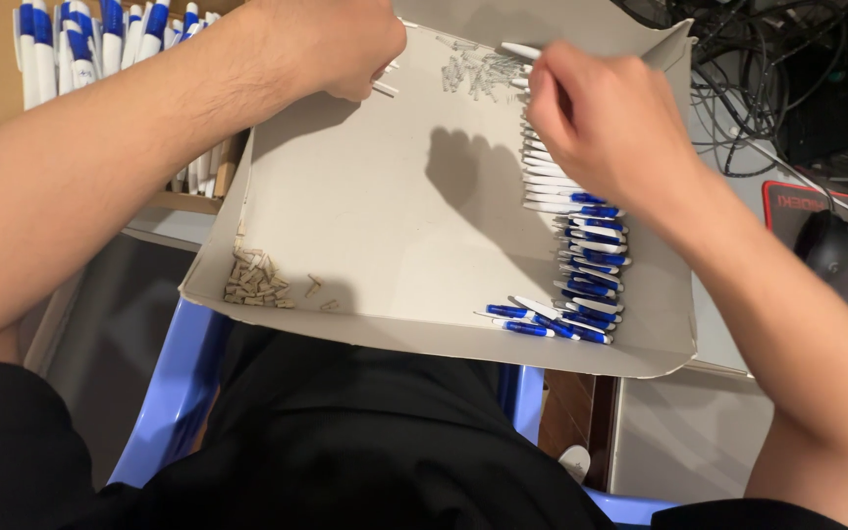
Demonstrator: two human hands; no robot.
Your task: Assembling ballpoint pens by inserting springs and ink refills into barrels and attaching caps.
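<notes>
Pinching a small white pen part (383,86) in the left hand (341,44) and closing the right hand (601,118) around a white pen barrel (520,49), over the cardboard tray (385,216) on the lap. Judging roughly midway: leaving a long row of blue-and-white pens (581,255) done along the tray's right side, with loose clear pieces (473,69) and tan pieces (257,280) waiting.

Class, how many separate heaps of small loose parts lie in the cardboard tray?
2: tan pieces in the near-left corner, clear bits at the far edge between the hands. More may hide under them.
</notes>
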